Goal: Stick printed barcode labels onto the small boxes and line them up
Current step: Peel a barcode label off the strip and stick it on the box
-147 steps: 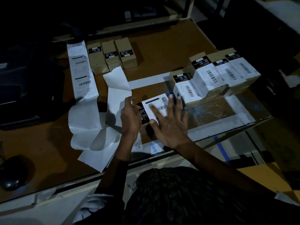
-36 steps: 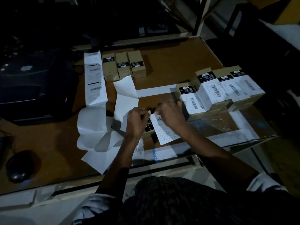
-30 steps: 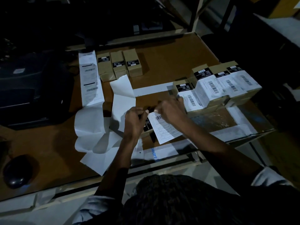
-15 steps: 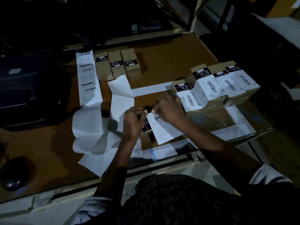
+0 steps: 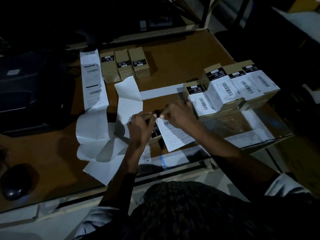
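left hand (image 5: 141, 126) and right hand (image 5: 178, 114) keep pinching the white barcode label (image 5: 174, 134) unmoved over the small brown cardboard box (image 5: 155, 134) near the tabletop's front edge, sticking unfinished.

Dim room, brown desk (image 5: 181, 54)

Black mouse (image 5: 13, 185) near desk (image 5: 181, 56) front-left corner; dark printer (image 5: 31, 94) far left.

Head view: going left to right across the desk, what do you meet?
Computer mouse → strip of printed labels → three unlabelled boxes → left hand → right hand, both pinching the loose label → four labelled boxes.
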Action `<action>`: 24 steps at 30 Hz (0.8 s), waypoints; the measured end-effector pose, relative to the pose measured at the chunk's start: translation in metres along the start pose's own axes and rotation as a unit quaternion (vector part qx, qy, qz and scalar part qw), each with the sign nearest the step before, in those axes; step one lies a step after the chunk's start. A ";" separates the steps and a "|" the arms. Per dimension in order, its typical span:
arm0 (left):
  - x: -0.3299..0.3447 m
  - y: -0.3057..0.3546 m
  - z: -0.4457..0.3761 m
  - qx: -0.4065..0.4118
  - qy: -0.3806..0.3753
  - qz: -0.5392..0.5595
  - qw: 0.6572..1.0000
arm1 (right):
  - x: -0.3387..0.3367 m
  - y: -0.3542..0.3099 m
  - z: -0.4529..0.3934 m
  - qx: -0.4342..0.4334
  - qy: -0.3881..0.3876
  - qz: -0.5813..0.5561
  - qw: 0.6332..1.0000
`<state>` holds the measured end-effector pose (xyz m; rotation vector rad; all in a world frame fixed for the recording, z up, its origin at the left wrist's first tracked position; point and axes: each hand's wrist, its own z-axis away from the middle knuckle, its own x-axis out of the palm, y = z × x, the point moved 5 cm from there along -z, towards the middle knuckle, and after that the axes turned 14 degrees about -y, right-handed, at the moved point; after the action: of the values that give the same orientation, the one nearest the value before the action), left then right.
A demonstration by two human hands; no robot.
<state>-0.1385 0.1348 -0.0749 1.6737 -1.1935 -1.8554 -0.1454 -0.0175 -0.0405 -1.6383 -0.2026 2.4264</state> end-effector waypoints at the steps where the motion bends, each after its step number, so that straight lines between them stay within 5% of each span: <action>1: -0.001 0.000 0.001 -0.004 0.001 -0.015 1.000 | -0.003 0.009 0.001 0.012 0.003 -0.004 1.000; 10: -0.001 -0.017 -0.001 -0.049 -0.012 -0.055 0.997 | -0.005 0.042 0.003 0.050 0.021 -0.127 0.990; 19: -0.009 0.009 0.014 0.094 0.045 -0.092 0.990 | 0.011 0.055 0.057 0.001 0.091 -0.232 0.968; 24: -0.006 0.010 0.021 0.146 -0.104 -0.109 0.978 | 0.031 0.072 0.067 -0.022 0.038 -0.291 0.956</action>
<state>-0.1594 0.1407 -0.0646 1.8652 -1.4788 -2.1154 -0.2260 -0.0793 -0.0598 -1.4241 -0.6318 1.9192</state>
